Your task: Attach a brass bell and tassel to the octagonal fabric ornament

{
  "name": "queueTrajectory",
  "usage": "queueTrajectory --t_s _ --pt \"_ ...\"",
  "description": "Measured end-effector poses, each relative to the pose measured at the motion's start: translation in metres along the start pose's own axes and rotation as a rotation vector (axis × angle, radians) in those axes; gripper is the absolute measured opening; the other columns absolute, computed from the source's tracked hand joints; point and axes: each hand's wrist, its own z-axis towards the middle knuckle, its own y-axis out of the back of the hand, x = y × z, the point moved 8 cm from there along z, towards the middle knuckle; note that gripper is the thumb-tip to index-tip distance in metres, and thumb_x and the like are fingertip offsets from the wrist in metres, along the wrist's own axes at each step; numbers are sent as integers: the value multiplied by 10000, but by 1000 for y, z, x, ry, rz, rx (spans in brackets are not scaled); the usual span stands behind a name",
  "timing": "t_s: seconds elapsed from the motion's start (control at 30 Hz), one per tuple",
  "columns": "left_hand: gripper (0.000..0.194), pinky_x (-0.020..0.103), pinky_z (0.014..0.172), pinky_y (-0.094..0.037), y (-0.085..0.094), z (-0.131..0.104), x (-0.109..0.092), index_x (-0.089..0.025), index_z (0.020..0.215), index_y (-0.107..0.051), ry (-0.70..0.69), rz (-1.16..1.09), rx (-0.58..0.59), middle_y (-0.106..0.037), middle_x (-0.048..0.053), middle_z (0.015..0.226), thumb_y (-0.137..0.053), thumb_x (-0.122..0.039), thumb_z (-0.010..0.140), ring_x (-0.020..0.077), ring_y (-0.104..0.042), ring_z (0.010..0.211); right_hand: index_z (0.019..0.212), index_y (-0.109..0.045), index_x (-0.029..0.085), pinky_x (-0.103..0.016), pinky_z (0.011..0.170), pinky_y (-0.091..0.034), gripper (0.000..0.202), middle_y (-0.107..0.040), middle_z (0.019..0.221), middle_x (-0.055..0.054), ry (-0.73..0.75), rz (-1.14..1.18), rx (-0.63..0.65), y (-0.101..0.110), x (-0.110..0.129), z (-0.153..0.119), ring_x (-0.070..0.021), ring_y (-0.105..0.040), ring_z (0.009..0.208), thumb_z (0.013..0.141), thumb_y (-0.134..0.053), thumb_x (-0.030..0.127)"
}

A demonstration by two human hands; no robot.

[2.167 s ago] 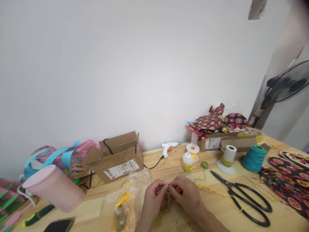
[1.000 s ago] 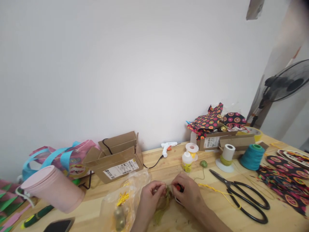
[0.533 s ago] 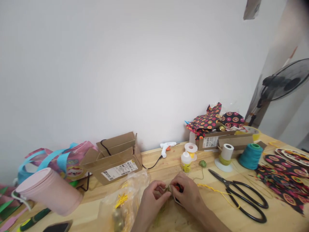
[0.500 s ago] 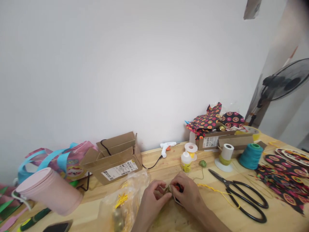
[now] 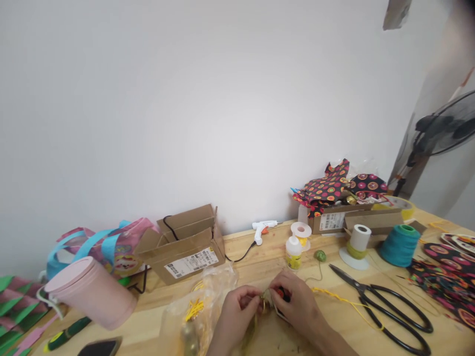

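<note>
Our left hand (image 5: 239, 314) has thumb and fingertips pinched on a thin green thread (image 5: 264, 300) above the table (image 5: 237, 254). Our right hand (image 5: 295, 301) is curled beside it, its thumb and finger nearly closed at the thread and a dark patterned piece (image 5: 281, 293) tucked under the fingers. The scissors (image 5: 365, 289) lie open to our right; a plastic bag (image 5: 200, 306) sits left.

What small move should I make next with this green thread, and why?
Probably draw the green thread gently snug with your left hand while your right hand steadies the dark patterned piece; thread sits between your fingertips and trails below.
</note>
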Motion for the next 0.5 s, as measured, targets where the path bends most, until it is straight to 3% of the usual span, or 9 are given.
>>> queueTrajectory --t_s 0.13,0.27,0.4,0.5 --pt "128 236 555 -426 3 -1 4 -127 696 -616 71 -239 -16 -640 22 610 -627 -233 624 145 -579 575 737 -602 205 -258 645 -368 65 -589 741 -10 68 68 44 -4 8 -3 -152 -508 722 688 -568 178" --pt "118 211 578 -422 8 -4 0 -130 695 -634 88 -293 -63 -651 20 634 -654 -207 609 127 -580 598 809 -618 263 -282 671 -346 210 -607 784 12 127 16 129 -14 15 -4 -168 -495 743 611 -676 299" --pt "120 207 534 -411 9 -2 -1 -119 688 -636 62 -326 -12 -639 25 577 -654 -217 623 117 -562 540 725 -620 255 -283 680 -328 66 -611 755 23 133 -33 137 -17 13 -4 -159 -490 741 663 -634 241" --pt "133 201 494 -400 12 -1 3 -115 671 -633 73 -339 -17 -631 25 559 -665 -229 611 106 -544 492 670 -603 227 -271 676 -327 65 -603 731 22 135 -31 108 -14 11 -3 -145 -488 726 683 -593 165"
